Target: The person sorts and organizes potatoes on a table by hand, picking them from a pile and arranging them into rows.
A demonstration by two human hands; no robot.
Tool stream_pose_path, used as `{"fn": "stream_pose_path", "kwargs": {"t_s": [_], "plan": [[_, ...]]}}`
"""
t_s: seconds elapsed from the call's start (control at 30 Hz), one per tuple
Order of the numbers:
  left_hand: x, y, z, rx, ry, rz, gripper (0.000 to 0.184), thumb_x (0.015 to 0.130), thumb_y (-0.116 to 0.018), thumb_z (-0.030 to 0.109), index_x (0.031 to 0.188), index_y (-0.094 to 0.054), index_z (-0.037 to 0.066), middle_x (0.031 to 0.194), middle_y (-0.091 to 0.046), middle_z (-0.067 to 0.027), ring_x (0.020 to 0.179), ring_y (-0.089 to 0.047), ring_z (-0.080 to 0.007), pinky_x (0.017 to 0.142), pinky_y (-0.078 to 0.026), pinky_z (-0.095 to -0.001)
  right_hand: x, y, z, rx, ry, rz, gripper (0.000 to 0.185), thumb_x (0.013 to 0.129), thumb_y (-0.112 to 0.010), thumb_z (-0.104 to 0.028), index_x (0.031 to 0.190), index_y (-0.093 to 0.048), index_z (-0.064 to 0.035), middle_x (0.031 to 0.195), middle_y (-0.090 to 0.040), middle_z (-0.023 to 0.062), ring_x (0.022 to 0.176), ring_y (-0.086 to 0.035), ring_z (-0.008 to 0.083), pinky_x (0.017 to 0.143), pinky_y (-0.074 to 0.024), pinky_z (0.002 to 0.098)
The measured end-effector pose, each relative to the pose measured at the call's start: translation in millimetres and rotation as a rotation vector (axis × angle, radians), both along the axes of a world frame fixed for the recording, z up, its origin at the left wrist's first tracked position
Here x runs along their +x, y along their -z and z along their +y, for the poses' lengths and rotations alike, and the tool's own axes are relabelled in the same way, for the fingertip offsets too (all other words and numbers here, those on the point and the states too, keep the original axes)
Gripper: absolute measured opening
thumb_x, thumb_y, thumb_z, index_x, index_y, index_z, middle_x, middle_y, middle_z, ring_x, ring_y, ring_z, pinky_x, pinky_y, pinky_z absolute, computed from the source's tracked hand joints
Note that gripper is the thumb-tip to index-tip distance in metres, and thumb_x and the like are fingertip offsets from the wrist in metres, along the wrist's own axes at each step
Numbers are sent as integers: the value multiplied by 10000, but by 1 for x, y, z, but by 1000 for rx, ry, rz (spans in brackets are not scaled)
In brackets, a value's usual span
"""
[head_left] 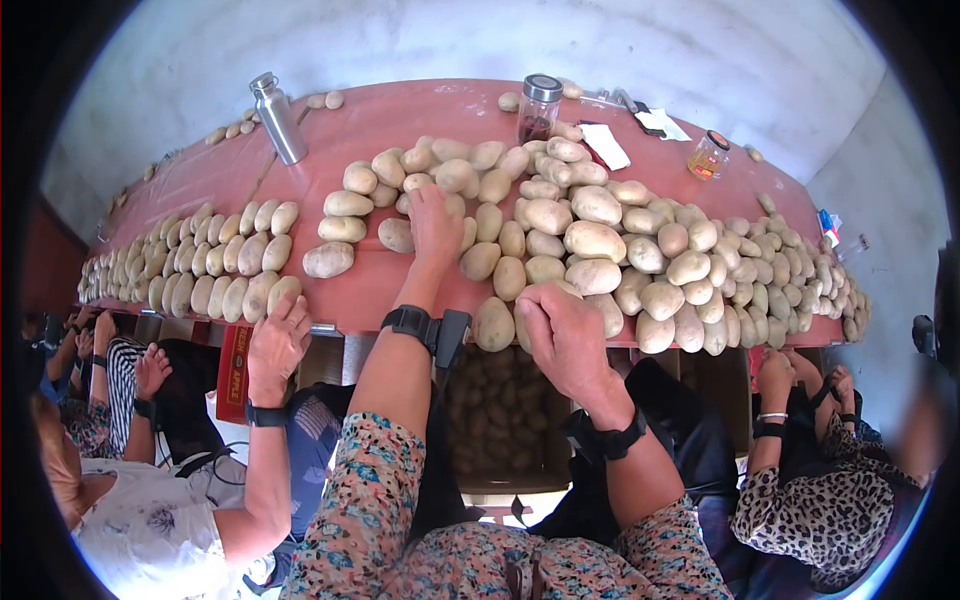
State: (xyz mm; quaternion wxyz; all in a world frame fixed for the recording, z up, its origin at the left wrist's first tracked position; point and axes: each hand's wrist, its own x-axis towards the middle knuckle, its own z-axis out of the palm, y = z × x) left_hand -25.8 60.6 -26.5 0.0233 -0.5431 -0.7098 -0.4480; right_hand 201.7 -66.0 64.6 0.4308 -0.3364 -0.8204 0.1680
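Observation:
Potatoes cover much of the red tabletop in front of me. My left hand (437,230) reaches over them, back upward. Its bent fingers close on a potato (418,182), whose lower part they hide. A separate potato (395,235) lies left of that wrist. Near the table's front edge, my right hand (566,335) is curled into a loose fist. Its palm is hidden, so I cannot see what it holds, if anything. Just left of it, a potato (493,325) sits at the edge. The large potato heap (600,240) spreads beyond and to the right.
Below the table stands an open box of potatoes (495,400). A steel bottle (279,118), a lidded jar (540,108) and a smaller jar (708,155) stand at the back. Potato rows (215,250) run along the left. Other people sit on both sides, a neighbour's hand (280,345) near those rows.

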Motion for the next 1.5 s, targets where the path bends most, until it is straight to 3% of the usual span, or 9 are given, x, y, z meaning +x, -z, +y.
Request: {"fn": "stream_pose_path", "kwargs": {"t_s": [0.2,0.3,0.43,0.73,0.83,0.93,1.13,1.2,1.5], "plan": [[-15,19,13,56,-75,3,419,699,-704,44,1050,-475,45,1014,-525,-170,970,-530,-347,849,-451,-437,1,0,1,6,5,1,67,879,-614,-93,876,-564,-48,676,-575,142,630,-594,336,570,-460,430],[-14,-10,0,-18,-126,-357,401,705,-717,69,1043,-503,32,977,-574,-131,893,-572,-268,808,-482,-388,5,0,3,11,14,15,70,884,-607,-98,875,-561,-47,678,-573,144,631,-590,342,567,-456,432],[-29,-23,-15,-9,-101,-438,376,709,-717,75,1025,-518,30,943,-572,-66,841,-550,-158,753,-485,-292,11,-3,5,11,31,41,78,895,-593,-108,868,-554,-47,686,-576,146,634,-585,353,561,-446,438],[9,-13,-105,-109,80,131,360,686,-738,105,954,-513,21,960,-548,-149,818,-566,-284,761,-485,-381,11,-9,0,72,15,84,101,910,-586,-136,858,-552,-57,671,-585,136,625,-592,337,546,-443,440],[17,-21,-117,-228,263,-260,377,713,-744,126,1007,-531,22,936,-560,-97,837,-567,-200,730,-490,-322,14,-9,-1,77,30,77,96,909,-587,-133,856,-554,-60,671,-587,131,634,-603,327,546,-451,434],[3,5,-114,-256,188,-108,421,732,-756,184,1046,-541,4,978,-608,-171,879,-615,-300,745,-504,-402,18,-10,0,74,37,78,80,905,-595,-118,869,-564,-54,682,-593,132,633,-609,318,548,-458,415],[10,-18,-115,-607,274,-481,514,755,-745,261,1135,-532,-12,991,-638,-180,904,-634,-279,791,-510,-394,16,-12,0,92,19,78,73,901,-603,-111,883,-580,-45,699,-603,133,634,-611,315,555,-467,397],[8,-12,-114,-564,325,-340,513,742,-749,267,1112,-530,-11,966,-633,-169,891,-629,-267,795,-509,-387,13,-13,0,97,20,86,96,900,-596,-135,852,-564,-58,695,-604,115,663,-615,317,568,-467,424],[4,-16,-107,-421,172,-435,573,715,-746,265,1112,-444,-16,1001,-574,-191,897,-597,-249,781,-496,-365,34,-19,21,-245,60,548,136,963,-520,-106,883,-599,-29,622,-494,-14,568,-454,62,525,-377,239]]}}
